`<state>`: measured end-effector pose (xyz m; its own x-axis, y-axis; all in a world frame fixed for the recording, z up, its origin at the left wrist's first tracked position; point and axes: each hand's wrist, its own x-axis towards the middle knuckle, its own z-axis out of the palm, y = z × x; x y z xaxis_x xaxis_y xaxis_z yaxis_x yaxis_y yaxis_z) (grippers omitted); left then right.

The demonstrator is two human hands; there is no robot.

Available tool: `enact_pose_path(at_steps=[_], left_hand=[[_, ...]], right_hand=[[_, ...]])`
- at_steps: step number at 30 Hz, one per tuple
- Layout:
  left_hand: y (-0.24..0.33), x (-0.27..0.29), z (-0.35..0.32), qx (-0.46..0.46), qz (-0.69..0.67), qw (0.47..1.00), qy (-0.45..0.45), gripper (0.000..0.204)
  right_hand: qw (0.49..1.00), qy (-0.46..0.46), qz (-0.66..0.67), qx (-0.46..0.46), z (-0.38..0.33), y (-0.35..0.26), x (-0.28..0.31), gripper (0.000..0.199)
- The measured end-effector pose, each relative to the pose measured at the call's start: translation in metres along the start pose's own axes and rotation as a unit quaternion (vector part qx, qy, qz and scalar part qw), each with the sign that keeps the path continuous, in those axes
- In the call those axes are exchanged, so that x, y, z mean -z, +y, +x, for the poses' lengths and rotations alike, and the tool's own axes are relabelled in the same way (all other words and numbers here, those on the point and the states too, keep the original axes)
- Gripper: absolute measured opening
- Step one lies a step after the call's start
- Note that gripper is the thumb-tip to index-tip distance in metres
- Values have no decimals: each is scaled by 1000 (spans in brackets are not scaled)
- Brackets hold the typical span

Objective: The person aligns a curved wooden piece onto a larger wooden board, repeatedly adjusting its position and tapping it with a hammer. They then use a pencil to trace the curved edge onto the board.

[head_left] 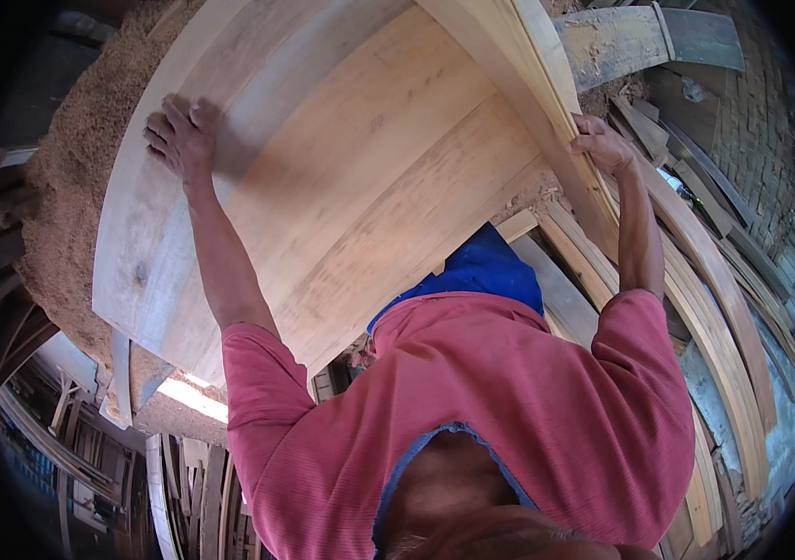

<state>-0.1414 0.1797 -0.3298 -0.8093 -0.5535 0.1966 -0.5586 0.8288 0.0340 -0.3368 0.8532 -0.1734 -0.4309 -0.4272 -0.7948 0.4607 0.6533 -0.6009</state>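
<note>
Long board (520, 89) slants far-to-near along the panel's (360, 168) right.
I see right hand (605, 147) gripping its edge, left hand (181, 142) spread on panel.

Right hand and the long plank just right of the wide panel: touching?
Touching. The head view shows the right hand with its fingers curled over the edge of the long plank.

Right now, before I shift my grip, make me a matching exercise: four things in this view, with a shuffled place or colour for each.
1. Left hand
2. Right hand
3. Shirt
4. Sawdust

A. Heaped beyond the wooden panel's left edge
B. Gripping long boards
C. Pinkish red
D. Spread over the wooden panel

Pairs: 1-D, 2-B, 3-C, 4-A
</note>
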Motion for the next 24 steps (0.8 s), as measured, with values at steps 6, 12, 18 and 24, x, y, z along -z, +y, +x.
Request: enact_pose_path(at_steps=[6, 12, 18, 24], left_hand=[[2, 1, -2, 12, -1, 1000, 2, 70], [19, 4, -23, 2, -17, 1000, -3, 70], [81, 21, -76, -41, -32, 999, -16, 72], [137, 40, -103, -46, -41, 997, -50, 78]], right_hand=[[998, -6, 65, 16, 1, 2, -4, 57], [1000, 19, -2, -2, -3, 2, -5, 57], [962, 135, -228, 70, -15, -6, -57, 60], [850, 205, -485, -22, -20, -37, -147, 85]])
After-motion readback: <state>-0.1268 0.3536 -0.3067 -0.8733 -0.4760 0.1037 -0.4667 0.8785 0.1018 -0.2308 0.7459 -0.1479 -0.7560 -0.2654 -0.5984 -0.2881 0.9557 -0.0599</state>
